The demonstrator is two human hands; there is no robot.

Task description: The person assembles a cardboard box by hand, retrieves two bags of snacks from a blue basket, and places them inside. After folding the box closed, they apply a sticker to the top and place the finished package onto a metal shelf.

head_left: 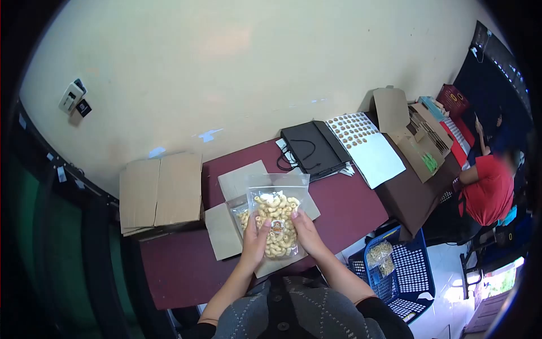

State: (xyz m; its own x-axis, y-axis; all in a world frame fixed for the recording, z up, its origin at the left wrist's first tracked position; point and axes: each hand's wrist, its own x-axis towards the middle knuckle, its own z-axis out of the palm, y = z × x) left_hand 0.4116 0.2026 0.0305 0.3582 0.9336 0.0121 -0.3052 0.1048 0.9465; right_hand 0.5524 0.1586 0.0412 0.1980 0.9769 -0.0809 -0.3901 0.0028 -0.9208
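A clear zip bag of macaroni snacks [276, 210] with a small round label is held upright in front of me, over an open cardboard box [222, 230]. My left hand [256, 244] grips its left side with the thumb on the front. On the other side, my right hand [307, 233] grips the bag's right edge in the same way. Both hands' fingers behind the bag are hidden. Part of another macaroni bag [241, 214] shows inside the box, to the left of the held one.
Flattened cardboard boxes [161, 192] are stacked at the table's left. A black paper bag [316, 148] and a sticker sheet [370, 152] lie on the right. A blue basket [415, 263] with snack bags [380, 257] stands on the floor. A person in red [488, 186] sits at far right.
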